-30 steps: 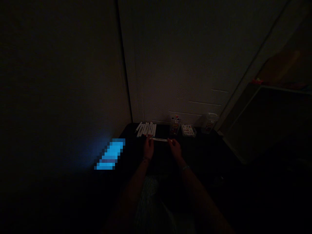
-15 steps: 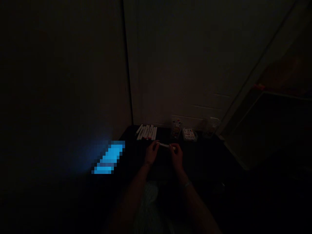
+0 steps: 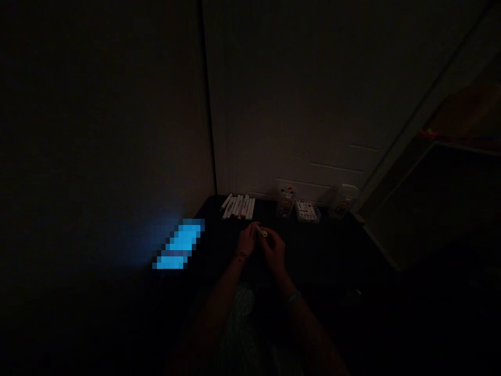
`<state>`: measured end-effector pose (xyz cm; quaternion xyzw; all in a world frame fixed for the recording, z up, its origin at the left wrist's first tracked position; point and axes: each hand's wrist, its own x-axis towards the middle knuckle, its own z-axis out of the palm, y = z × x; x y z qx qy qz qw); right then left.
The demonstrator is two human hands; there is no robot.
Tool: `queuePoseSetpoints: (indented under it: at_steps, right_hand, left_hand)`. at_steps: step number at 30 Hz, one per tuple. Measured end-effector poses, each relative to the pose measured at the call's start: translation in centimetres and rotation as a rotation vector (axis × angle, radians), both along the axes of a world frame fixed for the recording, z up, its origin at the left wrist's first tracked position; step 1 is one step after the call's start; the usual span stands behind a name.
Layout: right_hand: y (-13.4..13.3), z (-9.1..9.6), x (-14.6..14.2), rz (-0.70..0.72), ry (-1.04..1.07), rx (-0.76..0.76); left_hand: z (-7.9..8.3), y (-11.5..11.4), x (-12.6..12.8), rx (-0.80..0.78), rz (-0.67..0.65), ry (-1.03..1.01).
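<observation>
The scene is very dark. My left hand (image 3: 247, 241) and my right hand (image 3: 275, 252) meet over a dark table (image 3: 321, 245), both closed around a white marker (image 3: 261, 231). Only a short piece of the marker shows between the fingers, with a yellowish tip. A row of several white markers (image 3: 238, 207) lies side by side on the table just beyond my left hand.
Small clear containers (image 3: 285, 204) and a flat pack with coloured spots (image 3: 307, 211) stand at the table's far edge against the wall. A glowing blue pixelated patch (image 3: 179, 245) lies at the left. A dark framed panel (image 3: 434, 203) leans at the right.
My hands have come closer together and drawn nearer to me. The marker, held out lengthwise between them a second ago, is now mostly covered by my fingers.
</observation>
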<state>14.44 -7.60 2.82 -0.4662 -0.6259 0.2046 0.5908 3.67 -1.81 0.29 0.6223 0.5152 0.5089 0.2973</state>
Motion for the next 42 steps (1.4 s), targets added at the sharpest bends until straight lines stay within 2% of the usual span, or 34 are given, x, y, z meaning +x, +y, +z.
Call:
queuePoseSetpoints:
  at_steps: [7, 13, 16, 20, 23, 26, 29, 33, 35, 42]
  right_hand:
    - [1.1, -0.3, 0.8, -0.095, 0.237, -0.047]
    - [2.7, -1.2, 1.3, 0.008, 0.358, -0.177]
    - [2.3, -1.1, 1.0, 0.049, 0.261, -0.145]
    - [1.4, -0.7, 0.2, 0.159, -0.058, -0.125]
    - [1.2, -0.4, -0.3, 0.154, -0.267, -0.075]
    - [1.3, -0.3, -0.5, 0.133, -0.382, -0.036]
    - [1.5, -0.5, -0.4, 0.161, -0.354, -0.052]
    - [1.8, -1.2, -0.3, 0.167, -0.182, -0.193]
    - [2.1, -1.7, -0.3, 0.144, -0.163, -0.241]
    - [3.1, -2.5, -0.1, 0.141, -0.253, -0.198]
  left_hand:
    - [0.3, 0.1, -0.6, -0.017, 0.09, -0.239]
    - [0.2, 0.3, -1.0, 0.032, 0.058, -0.417]
    - [0.4, 0.2, -1.1, -0.005, 0.045, -0.471]
    - [0.6, 0.0, -1.0, 0.005, 0.048, -0.516]
    - [0.8, 0.0, -1.0, 0.003, -0.001, -0.463]
    - [1.0, 0.1, -1.0, -0.048, -0.089, -0.386]
    - [1.1, 0.2, -1.2, -0.073, -0.09, -0.359]
    - [1.1, 0.2, -1.4, -0.054, -0.098, -0.371]
    - [1.0, 0.2, -1.2, -0.072, -0.117, -0.389]
    - [1.0, 0.2, -0.8, -0.09, -0.181, -0.447]
